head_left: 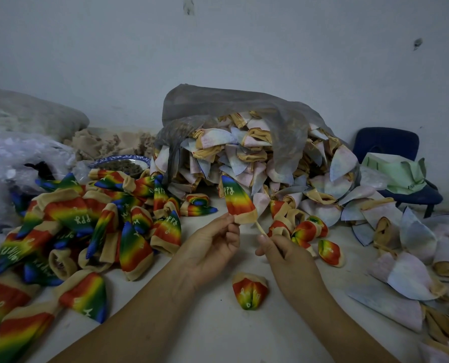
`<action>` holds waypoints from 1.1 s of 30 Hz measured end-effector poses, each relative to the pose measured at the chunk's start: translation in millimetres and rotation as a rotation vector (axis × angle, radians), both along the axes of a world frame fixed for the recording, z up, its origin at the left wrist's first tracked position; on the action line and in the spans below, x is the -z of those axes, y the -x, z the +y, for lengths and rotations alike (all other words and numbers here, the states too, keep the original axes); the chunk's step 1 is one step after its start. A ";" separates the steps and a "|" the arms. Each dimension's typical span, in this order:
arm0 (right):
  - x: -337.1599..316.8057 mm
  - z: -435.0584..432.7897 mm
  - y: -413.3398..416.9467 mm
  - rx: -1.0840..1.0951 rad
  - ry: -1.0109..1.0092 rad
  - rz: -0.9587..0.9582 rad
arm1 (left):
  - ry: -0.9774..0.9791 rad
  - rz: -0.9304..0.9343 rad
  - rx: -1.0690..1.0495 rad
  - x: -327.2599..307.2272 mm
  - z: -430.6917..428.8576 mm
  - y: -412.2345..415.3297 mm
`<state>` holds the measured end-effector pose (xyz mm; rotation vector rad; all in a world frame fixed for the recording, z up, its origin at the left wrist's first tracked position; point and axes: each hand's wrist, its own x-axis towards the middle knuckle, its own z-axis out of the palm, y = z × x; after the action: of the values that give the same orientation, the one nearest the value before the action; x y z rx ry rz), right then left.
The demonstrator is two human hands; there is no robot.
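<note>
Counts: 1 wooden stick (260, 227), 1 grey mesh bag (218, 103), 1 patterned bowl (101, 161), 1 blue chair (385, 142); rainbow cones (71, 213), pale cones (249, 158): dozens each.

A person's left hand (212, 244) pinches the tan hem of a rainbow fabric cone (237, 199) held point-up above a white table (205, 323), while the right hand (283, 255) grips a thin wooden stick (260, 228) whose tip meets the cone's open base. Finished rainbow cones (87, 226) are heaped at left. Pale inside-out cones (244, 158) spill from a grey mesh bag (244, 106) at the far centre and down the right side. A blue-rimmed bowl (121, 161) sits far left of the bag and a blue chair (385, 142) at far right.
</note>
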<state>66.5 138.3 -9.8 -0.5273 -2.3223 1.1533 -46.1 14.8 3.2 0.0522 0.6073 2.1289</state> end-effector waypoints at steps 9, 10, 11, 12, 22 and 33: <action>-0.7 1.4 0.5 0.004 0.024 0.005 | 0.075 0.100 -0.013 -0.2 -0.6 -2.3; -1.2 1.4 0.4 0.006 0.038 0.010 | 0.086 0.131 -0.016 -0.2 -0.7 -2.3; -1.8 0.9 0.3 0.006 0.056 0.015 | 0.093 0.159 -0.017 -0.4 -0.9 -2.7; -2.3 0.1 0.2 0.004 0.078 0.022 | 0.096 0.183 -0.019 -0.4 -1.0 -3.2; -5.0 -1.6 1.0 0.031 0.198 0.058 | 0.053 0.322 0.071 5.0 8.3 -17.7; -2.9 3.4 -3.4 -0.014 -0.057 -0.040 | 0.245 0.524 -0.247 1.8 -0.8 1.8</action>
<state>69.8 141.8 -7.0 -0.5186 -2.3894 1.0890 -47.9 14.0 1.4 0.4283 1.2316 2.2675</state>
